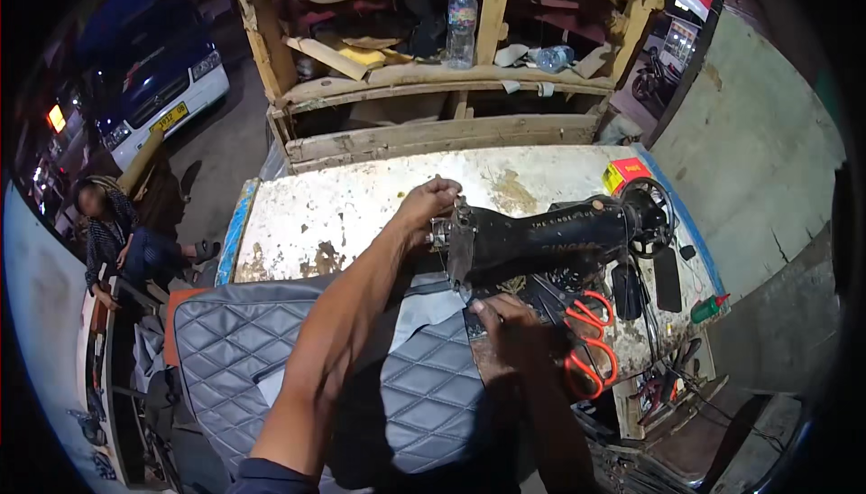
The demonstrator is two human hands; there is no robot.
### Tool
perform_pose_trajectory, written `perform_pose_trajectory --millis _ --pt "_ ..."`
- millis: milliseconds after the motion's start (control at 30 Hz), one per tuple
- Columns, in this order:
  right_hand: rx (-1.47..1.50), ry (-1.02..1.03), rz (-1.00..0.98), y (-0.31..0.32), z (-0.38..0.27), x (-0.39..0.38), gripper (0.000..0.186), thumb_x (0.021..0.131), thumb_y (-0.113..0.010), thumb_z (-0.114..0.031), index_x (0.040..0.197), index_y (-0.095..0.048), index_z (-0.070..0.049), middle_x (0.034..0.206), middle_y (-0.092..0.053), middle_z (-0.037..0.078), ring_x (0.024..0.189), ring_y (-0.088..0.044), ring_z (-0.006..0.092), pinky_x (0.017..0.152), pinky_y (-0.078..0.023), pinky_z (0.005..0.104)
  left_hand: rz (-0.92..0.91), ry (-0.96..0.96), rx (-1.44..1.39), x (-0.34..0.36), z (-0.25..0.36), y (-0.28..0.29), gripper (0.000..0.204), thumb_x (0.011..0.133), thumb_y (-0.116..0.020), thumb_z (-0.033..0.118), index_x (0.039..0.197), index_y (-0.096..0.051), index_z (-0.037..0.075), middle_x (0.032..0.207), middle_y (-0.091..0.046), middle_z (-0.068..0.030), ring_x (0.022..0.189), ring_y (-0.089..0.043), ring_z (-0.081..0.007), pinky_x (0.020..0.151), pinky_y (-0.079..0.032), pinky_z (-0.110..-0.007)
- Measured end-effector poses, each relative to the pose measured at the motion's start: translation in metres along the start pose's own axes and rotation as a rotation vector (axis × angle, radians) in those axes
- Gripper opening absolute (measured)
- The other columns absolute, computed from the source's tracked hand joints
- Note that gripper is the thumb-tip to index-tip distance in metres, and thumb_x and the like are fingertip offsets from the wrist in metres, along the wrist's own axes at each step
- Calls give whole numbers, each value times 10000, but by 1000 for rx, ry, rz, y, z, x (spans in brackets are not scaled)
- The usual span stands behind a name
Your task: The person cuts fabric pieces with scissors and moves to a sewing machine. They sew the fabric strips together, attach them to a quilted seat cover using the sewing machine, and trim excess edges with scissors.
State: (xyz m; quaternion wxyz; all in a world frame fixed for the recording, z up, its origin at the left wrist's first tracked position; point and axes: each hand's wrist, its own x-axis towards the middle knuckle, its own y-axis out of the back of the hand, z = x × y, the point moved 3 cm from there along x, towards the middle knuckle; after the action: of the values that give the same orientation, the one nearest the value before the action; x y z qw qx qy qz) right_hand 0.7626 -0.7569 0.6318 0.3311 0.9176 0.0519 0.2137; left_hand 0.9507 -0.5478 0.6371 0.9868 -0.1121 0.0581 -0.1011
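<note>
Quilted cover (424,386) lay on counter (343,205) under sewing machine (541,241). Left hand (431,201) pinched machine's head; right hand (510,332) pressed flat beside needle, grip holding nothing. Risk: fingers near needle.

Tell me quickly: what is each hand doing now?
Left hand: closed on the head of the sewing machine.
Right hand: flat, pressing the grey quilted cover.

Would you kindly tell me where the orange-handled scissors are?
The orange-handled scissors lie on the worktable, right of the right hand, below the black sewing machine.
</note>
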Motion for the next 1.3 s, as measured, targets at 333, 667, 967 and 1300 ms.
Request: perform_pose_trajectory --millis 333,667,967,1300 --pt "-39 115 -21 6 1 -4 291 891 -658 -36 1162 -750 -88 1083 -665 108 999 -638 310 885 -523 419 475 -565 1145 -174 33 -44 159 921 -665 110 1037 -728 21 910 -699 -191 873 -639 -417 784 -499 -493" --pt "-123 219 -35 11 -8 -5 352 819 -646 -10 1136 -772 -95 1077 -651 108 1031 -621 312 928 -514 431 -73 -655 1510 -200 -2 -65 287 868 -708 117 1149 -761 138 1005 -713 -18 986 -626 -219 924 -439 -415" --pt "77 -25 57 2 -6 15 255 865 -642 -49 1096 -749 -65 1019 -667 129 982 -641 349 864 -537 416 -7 -640 1424 -210 -19 -54 319 842 -709 72 1154 -755 118 1068 -706 -27 1025 -621 -244 934 -431 -433" --pt "552 -422 -109 -69 121 136 466 996 -645 -298 1393 -583 -62 1198 -672 83 993 -617 184 847 -525 370 -52 -662 1299 -204 -21 -65 356 801 -741 84 1152 -779 122 1112 -691 -43 1076 -608 -253 976 -437 -439"
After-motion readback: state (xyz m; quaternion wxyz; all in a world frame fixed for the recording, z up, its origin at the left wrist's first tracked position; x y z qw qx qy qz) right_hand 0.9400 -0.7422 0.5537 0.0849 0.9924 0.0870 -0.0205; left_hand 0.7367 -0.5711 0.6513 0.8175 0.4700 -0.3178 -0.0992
